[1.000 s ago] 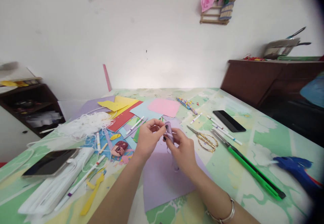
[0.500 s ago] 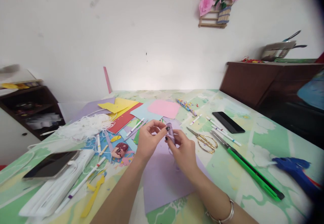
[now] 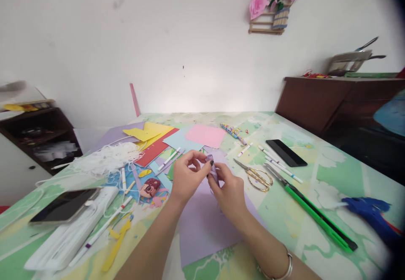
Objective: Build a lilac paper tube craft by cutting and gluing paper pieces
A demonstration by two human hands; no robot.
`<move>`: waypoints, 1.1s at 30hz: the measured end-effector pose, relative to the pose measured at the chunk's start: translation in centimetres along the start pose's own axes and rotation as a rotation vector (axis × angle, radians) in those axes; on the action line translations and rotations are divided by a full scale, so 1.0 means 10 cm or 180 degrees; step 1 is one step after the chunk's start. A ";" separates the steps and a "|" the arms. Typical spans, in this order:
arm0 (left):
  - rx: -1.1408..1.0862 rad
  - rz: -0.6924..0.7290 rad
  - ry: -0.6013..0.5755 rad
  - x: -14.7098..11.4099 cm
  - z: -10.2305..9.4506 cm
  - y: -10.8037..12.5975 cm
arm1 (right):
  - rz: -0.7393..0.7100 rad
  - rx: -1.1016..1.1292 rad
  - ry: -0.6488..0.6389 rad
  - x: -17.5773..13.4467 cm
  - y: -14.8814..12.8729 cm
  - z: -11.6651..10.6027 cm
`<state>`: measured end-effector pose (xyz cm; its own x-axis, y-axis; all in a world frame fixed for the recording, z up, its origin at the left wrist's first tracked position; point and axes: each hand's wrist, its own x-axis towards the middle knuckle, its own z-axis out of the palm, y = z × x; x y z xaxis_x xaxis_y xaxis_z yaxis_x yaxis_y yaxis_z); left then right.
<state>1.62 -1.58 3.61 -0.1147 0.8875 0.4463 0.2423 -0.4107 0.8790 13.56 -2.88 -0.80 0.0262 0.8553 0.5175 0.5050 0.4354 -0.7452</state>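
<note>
Both my hands grip a small rolled piece of purple paper, held upright over the table. My left hand pinches its upper end between thumb and fingers. Lower down, my right hand has its thumb and fingers round the same roll, with a thin strip trailing beneath. Under the hands lies a flat purple sheet. Gold-handled scissors lie just right of my right hand. The roll's lower part is mostly hidden by my fingers.
A green utility knife, a blue glue gun and a black phone lie to the right. On the left are tangled white cord, another phone on a white power strip, and several markers. Coloured sheets, including a pink one, lie behind.
The roll has tilted and turned slightly in my fingers, its top now lower. My right thumb has shifted a little down and behind my left thumb; both hands keep their hold.
</note>
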 end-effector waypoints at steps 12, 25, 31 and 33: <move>-0.0031 -0.0004 0.0007 -0.02 0.00 0.02 | -0.0013 0.0006 -0.0018 0.01 -0.01 -0.01; 0.0056 0.0034 0.0022 -0.02 0.00 0.03 | 0.0008 0.0056 -0.0041 0.01 -0.02 -0.03; 0.0046 0.0056 -0.0010 -0.03 -0.01 0.04 | 0.0076 0.0107 -0.0074 0.01 -0.02 -0.03; 0.0099 0.0084 -0.0014 -0.03 -0.01 0.05 | 0.0089 0.0131 -0.0068 0.00 -0.01 -0.03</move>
<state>1.70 -2.07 3.89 -0.1037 0.8773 0.4685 0.2749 -0.4274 0.8612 13.73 -2.99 -0.55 0.0212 0.8728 0.4876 0.4684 0.4222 -0.7761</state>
